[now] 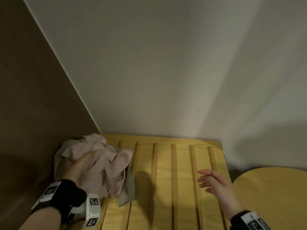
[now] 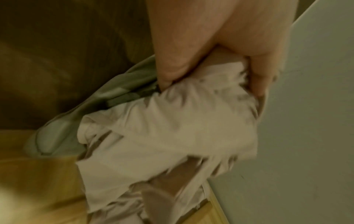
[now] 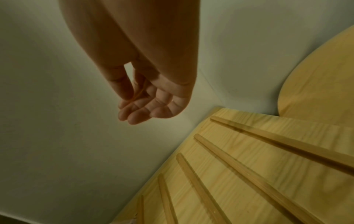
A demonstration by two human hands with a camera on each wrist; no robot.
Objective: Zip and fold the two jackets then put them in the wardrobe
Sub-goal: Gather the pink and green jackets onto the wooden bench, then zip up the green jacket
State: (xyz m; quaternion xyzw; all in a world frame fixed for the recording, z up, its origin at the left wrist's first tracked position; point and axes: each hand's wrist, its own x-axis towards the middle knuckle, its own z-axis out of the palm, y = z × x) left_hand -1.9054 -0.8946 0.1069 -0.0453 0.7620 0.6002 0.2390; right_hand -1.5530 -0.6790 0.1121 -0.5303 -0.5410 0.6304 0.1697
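Pink jacket [image 1: 98,165] bundled over a grey-green jacket [image 1: 128,186], both in the back left corner of the slatted wooden shelf [image 1: 182,180], against the brown side panel [image 1: 33,97]. Left hand [image 1: 78,168] grips the pink fabric, thumb and fingers dug in; right hand [image 1: 211,179] hovers over the slats, loose, holding nothing. Stowing step, by the look; next calls for releasing the bundle without undoing the rather rumpled fold.

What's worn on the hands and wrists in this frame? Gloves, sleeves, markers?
No gloves or sleeves: left hand and right hand are bare, forearms too. Each wrist carries a black band, the left band thick and fuzzy-looking, with white blocks printed with black square-code markers. The right band has similar white marker plates. A thin cable hangs under the left unit.
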